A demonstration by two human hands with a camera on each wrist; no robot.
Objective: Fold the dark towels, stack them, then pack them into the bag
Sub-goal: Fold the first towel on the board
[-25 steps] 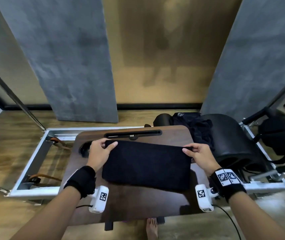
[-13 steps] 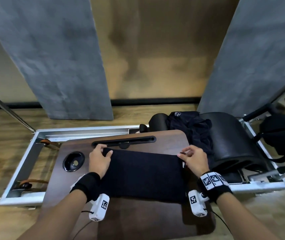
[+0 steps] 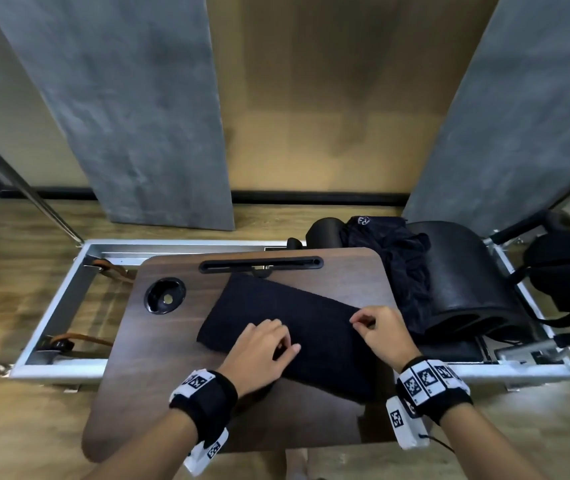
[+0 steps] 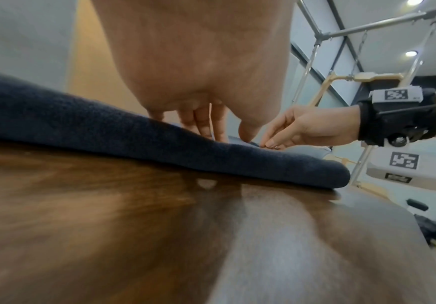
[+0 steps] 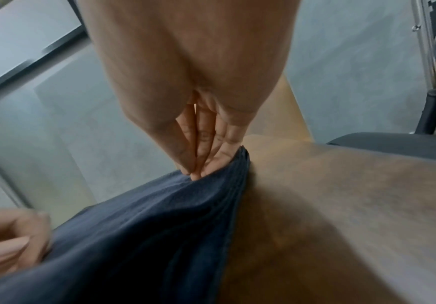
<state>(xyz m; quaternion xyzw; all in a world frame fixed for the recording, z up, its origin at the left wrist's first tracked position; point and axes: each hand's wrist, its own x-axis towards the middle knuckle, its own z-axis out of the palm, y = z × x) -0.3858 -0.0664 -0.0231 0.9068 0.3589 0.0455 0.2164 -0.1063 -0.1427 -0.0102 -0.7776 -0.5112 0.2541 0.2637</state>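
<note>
A folded dark towel [image 3: 287,320] lies slantwise on the brown lap table [image 3: 159,372]. My left hand [image 3: 264,344] rests on the towel's middle with fingers curled, pinching the cloth near its front edge. My right hand [image 3: 375,329] pinches the towel's far right corner; the right wrist view shows its fingertips [image 5: 196,173] closed on the layered edge of the towel [image 5: 144,236]. The left wrist view shows the towel [image 4: 133,139] as a thick roll-like fold on the wood. A heap of dark towels [image 3: 398,261] lies on a black cushion [image 3: 463,271] at the right.
The table has a round cup recess [image 3: 165,295] at its left and a long slot [image 3: 261,265] along the far edge. A metal frame [image 3: 58,299] lies on the floor beneath. A black bag [image 3: 567,271] sits at the far right.
The towel has turned from square-on to slanted. My left hand left the far left corner and now sits on the towel's middle. My right hand has stayed on the right corner.
</note>
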